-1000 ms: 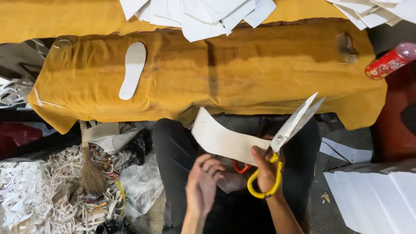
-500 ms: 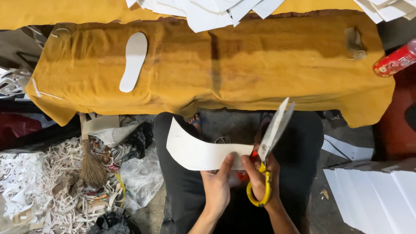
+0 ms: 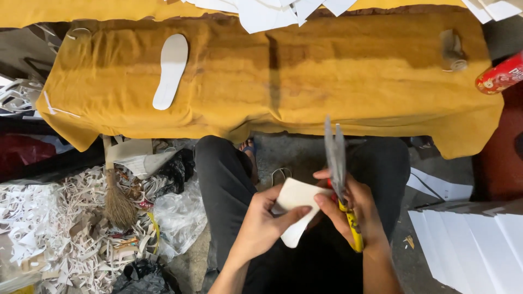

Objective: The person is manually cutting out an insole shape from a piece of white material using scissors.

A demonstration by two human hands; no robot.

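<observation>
Scissors meeting the white sheet.
Your left hand (image 3: 261, 228) pinches the white sheet (image 3: 297, 209); your right hand (image 3: 354, 215) clasps yellow-handled scissors (image 3: 338, 169), blades together, pointing away.

Work surface beyond the hands: a low bench draped in mustard-yellow cloth (image 3: 327, 76), evenly lit, with loose white sheets (image 3: 261, 13) along its far edge. Below it, bare grey floor (image 3: 289, 155). Left of the hands: a heap of white offcuts (image 3: 49, 234) and a small broom (image 3: 115, 201). Right: stacked white sheets (image 3: 474, 245).
</observation>
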